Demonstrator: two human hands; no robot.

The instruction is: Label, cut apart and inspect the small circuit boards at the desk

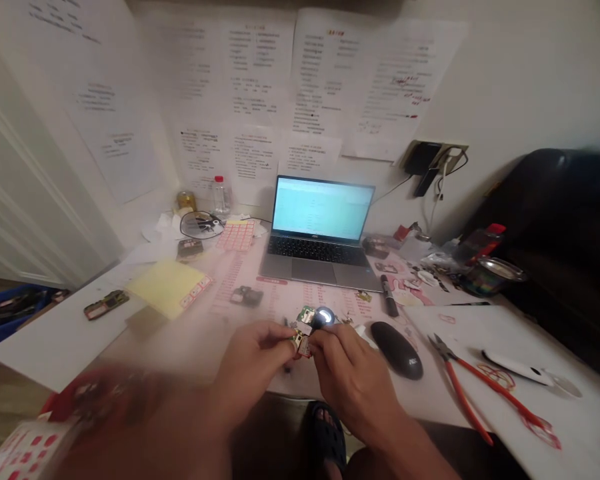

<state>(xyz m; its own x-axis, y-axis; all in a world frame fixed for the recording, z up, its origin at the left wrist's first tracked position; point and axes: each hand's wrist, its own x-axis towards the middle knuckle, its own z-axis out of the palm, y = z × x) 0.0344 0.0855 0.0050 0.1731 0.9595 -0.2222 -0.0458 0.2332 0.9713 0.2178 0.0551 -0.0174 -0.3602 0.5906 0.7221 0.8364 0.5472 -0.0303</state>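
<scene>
Above the table's near edge, my left hand (253, 360) pinches a small green circuit board (306, 315) between thumb and fingers. Fingers of my right hand (353, 363) are closed at the board's right side, on a small reddish, metal-edged part of it. Just above the right fingertips is a round dark piece (324, 316) with a bright white glint; what it is I cannot make out. A black computer mouse (397, 350) lies to the right of my right hand. Beyond the hands, another small dark board (247, 296) rests on the printed table cover.
An open laptop (323, 260) stands at the back. At right are orange-handled pliers (463, 380), a white-handled tool (517, 368), a black marker (389, 297) and a round tin (495, 275). Yellow paper (167, 287) and a circuit board (107, 305) lie left.
</scene>
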